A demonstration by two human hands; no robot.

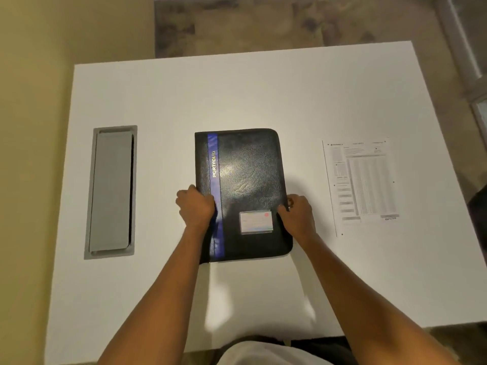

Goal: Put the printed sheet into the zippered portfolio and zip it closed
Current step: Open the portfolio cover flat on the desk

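A black zippered portfolio [247, 169] with a blue stripe and the word PORTFOLIO lies closed in the middle of the white table [237, 90]. A small card window sits near its lower right corner. My left hand [195, 208] grips its left spine edge. My right hand [297, 213] holds its right edge, fingers pinched at what looks like the zipper pull. The printed sheet [362, 184] lies flat on the table to the right of the portfolio, apart from both hands.
A grey rectangular cable hatch [112, 192] is set into the table at the left. The table's near edge runs just in front of my body. Patterned carpet lies beyond the far edge, and a beige wall stands at the left.
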